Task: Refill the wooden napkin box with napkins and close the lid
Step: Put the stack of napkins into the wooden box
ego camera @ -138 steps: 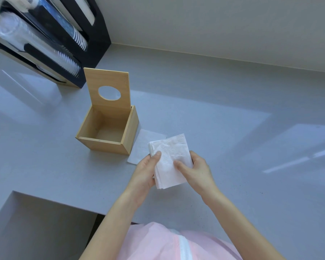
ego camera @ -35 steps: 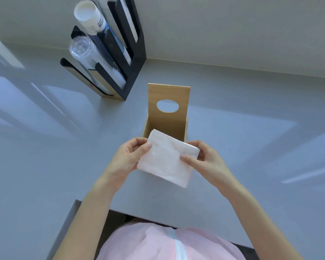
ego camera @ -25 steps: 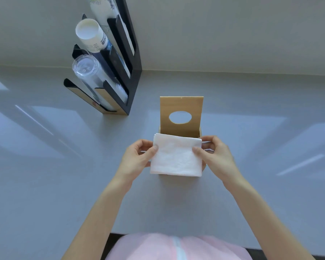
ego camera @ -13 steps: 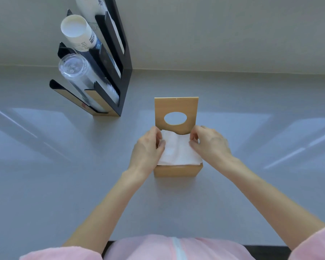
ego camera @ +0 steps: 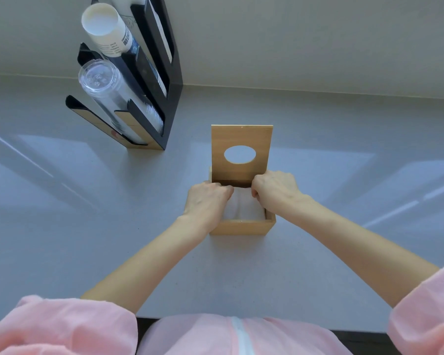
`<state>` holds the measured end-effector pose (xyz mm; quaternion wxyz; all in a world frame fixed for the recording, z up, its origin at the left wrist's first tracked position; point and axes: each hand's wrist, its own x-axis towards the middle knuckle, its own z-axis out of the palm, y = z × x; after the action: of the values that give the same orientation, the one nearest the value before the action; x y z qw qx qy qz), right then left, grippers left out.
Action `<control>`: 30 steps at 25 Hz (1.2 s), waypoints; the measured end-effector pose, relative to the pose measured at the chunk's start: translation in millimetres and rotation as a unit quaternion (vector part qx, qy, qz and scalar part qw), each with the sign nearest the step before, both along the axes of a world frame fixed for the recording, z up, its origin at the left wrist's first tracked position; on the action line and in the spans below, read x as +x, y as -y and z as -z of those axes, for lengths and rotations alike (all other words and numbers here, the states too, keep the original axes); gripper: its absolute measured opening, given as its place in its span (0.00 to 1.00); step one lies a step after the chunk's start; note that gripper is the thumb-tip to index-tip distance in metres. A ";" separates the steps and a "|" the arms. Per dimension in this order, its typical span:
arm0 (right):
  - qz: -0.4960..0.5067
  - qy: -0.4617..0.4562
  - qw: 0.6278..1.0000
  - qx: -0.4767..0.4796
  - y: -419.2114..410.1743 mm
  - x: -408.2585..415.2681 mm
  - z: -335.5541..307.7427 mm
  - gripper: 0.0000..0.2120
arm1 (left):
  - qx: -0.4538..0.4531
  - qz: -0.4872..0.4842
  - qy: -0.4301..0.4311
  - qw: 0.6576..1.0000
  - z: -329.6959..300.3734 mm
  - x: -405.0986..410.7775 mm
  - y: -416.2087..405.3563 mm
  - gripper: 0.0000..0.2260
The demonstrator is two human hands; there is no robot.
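Wooden box (ego camera: 242,226) sits mid-bench, napkins (ego camera: 244,210) now down inside it, no longer held above as a moment ago, so filling looks nearly done. My left hand (ego camera: 207,201) and right hand (ego camera: 274,192) press curled on the stack. Lid (ego camera: 241,152) stands upright, long axis vertical, hole facing me.

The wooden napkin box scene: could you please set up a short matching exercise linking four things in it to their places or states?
Things:
1. lid
2. napkins
3. clear cups
4. left hand

Places or states:
A. lying in the black rack
B. standing upright, open
C. inside the wooden napkin box
D. pressing down at the box's left side

Pairs: 1-B, 2-C, 3-A, 4-D
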<state>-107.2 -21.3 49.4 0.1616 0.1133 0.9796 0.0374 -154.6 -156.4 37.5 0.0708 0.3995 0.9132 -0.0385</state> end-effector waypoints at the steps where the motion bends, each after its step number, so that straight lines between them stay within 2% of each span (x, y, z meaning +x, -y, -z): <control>1: -0.003 0.004 1.000 0.003 0.0 -2.1 0.8 0.15 | -0.015 0.002 0.006 1.000 -0.7 0.3 -2.3 0.10; 7: -0.011 0.008 1.000 0.003 -0.5 -3.9 4.2 0.15 | -0.061 0.002 0.022 0.998 1.2 -4.6 -6.2 0.14; 11: 0.015 -0.056 0.997 -0.050 -3.6 4.9 -6.1 0.12 | 0.002 0.021 0.013 1.000 -4.2 -6.3 -2.7 0.12; 13: -0.027 -0.063 0.996 -0.054 0.3 9.4 -11.1 0.12 | 0.016 0.073 0.008 0.997 -6.3 -7.8 -5.1 0.11; 15: -0.095 -0.008 0.995 -0.028 7.3 11.7 -6.9 0.12 | -0.040 0.121 0.013 0.992 -2.9 -9.8 -7.1 0.11; 19: -0.141 0.150 0.975 0.085 8.5 7.1 5.6 0.15 | -0.184 0.137 0.009 0.973 4.6 -14.4 -11.2 0.20; 24: -0.133 0.244 0.952 0.128 11.3 -3.8 8.2 0.17 | -0.240 0.156 -0.005 0.958 9.8 -15.7 -13.2 0.17; 26: -0.123 0.231 0.959 0.110 12.0 -3.8 7.9 0.18 | -0.215 0.154 0.007 0.964 8.1 -15.5 -11.5 0.17; 30: -0.110 0.057 0.992 -0.007 1.7 8.6 6.2 0.18 | -0.050 0.137 0.062 0.987 0.1 -13.6 1.1 0.14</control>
<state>-98.6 -23.0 43.1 0.2127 0.0010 0.9756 0.0544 -168.2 -157.5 37.4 0.1415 0.5188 0.8403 -0.0685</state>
